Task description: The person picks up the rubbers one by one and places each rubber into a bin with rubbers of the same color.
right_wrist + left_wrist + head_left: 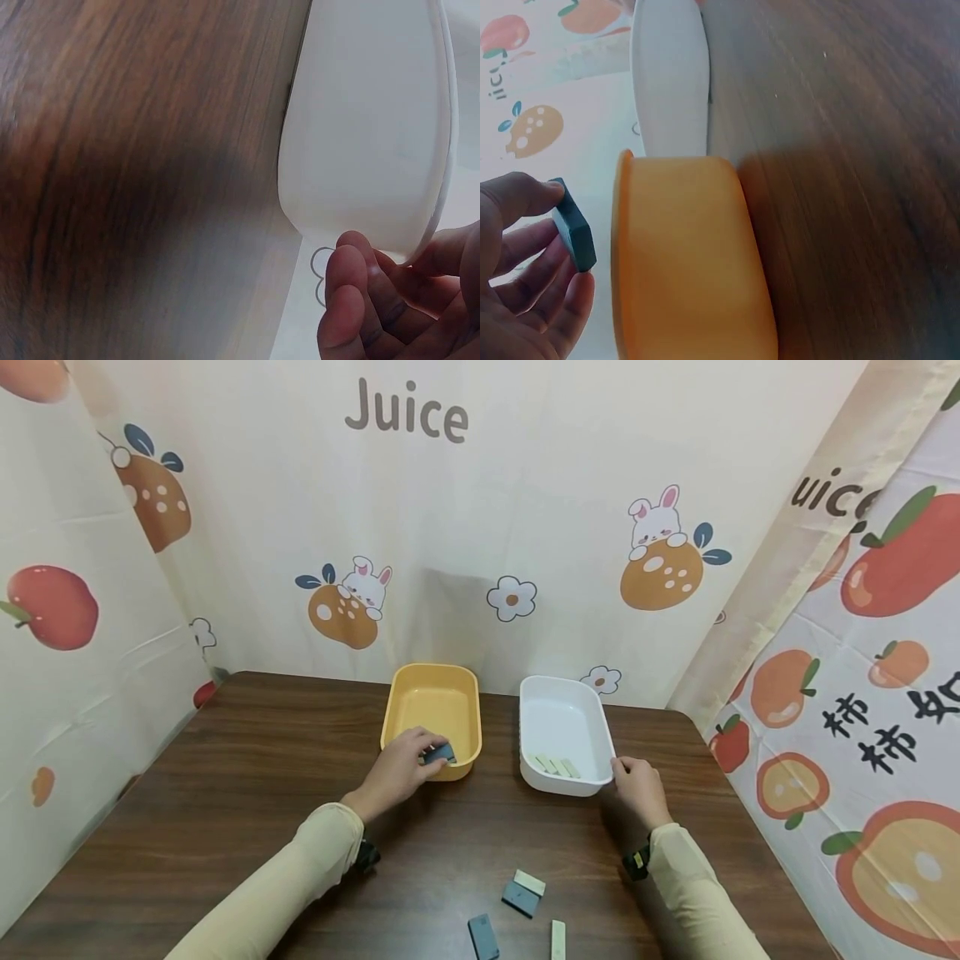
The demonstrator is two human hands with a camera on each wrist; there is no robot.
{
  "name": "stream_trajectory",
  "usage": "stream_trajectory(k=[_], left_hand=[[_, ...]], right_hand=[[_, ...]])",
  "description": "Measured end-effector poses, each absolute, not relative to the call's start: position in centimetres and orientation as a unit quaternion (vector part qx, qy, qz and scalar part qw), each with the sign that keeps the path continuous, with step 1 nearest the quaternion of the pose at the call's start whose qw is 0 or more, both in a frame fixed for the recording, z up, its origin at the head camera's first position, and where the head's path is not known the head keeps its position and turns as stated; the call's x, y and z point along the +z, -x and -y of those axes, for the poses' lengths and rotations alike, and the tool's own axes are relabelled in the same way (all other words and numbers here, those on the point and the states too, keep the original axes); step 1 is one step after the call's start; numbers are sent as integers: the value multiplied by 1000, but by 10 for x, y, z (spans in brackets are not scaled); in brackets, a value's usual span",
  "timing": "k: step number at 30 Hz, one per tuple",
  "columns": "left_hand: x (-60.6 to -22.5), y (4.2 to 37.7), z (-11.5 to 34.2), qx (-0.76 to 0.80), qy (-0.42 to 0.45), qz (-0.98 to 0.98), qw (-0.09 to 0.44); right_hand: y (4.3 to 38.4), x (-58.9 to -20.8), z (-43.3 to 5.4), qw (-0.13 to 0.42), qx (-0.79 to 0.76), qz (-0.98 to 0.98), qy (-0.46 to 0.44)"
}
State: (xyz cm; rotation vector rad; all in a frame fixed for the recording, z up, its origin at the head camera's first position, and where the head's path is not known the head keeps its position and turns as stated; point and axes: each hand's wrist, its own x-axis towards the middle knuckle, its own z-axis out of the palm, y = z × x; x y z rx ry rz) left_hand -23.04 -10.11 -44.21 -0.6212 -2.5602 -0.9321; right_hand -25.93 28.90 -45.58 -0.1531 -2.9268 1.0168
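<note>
My left hand (401,768) pinches a dark blue-grey rectangular block (438,753) between thumb and fingers, above the near end of the yellow bin (387,714). In the left wrist view the block (574,229) is tilted and stands just outside the yellow wall (690,255) in that line of sight. With thumb and fingers, my right hand (640,785) grips the near right corner of the white bin (566,714). The right wrist view shows that rim between thumb and fingers (349,274). Several pale green blocks (555,766) lie in a row inside the white bin.
Nearer on the brown wooden table (285,752) lie two blue-grey blocks, one (521,898) against a pale green block (530,882), the other (483,937) farther left. Another pale green block (558,939) lies at the front. A printed curtain (480,527) hangs behind the bins.
</note>
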Motion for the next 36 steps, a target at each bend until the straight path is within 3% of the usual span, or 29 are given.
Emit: stream_trajectory(k=[36], left_hand=[[-447,272,108,-279,150,946,69]], right_hand=[[257,-454,-288,31,325,944,48]])
